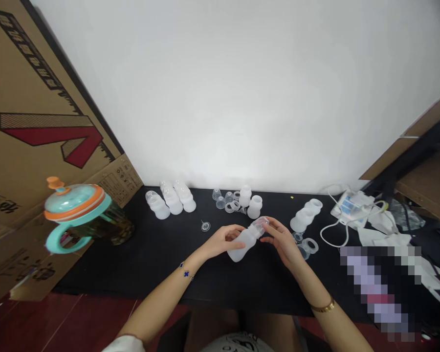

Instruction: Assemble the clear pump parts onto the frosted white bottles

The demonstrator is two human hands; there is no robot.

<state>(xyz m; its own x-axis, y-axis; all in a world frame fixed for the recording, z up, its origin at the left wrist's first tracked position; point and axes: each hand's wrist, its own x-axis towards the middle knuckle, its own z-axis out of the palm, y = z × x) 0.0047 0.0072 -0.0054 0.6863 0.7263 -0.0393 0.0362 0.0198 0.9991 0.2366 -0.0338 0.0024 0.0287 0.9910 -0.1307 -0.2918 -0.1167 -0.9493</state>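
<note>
Near the middle of the black table, my left hand [224, 242] is wrapped round the white body of a baby bottle [239, 249], which is tilted with its top toward the upper right. The fingers of my right hand [283, 240] are closed on the clear cap [260, 225] at the bottle's top. Just behind the bottle stand a topless bottle [255, 208] and another topless bottle [245, 196]. Beside them are clear domed caps [220, 202] and pale rings [230, 207]. More rings [311, 245] lie right of my right hand, partly hidden.
Several capped bottles [161, 210] stand in a group at the left. A small clear disc [205, 226] lies between. At far left are a large lidded jug [80, 215] and a cardboard box [33, 107]. More topless bottles [299, 221] and a white cable [322, 239] are right.
</note>
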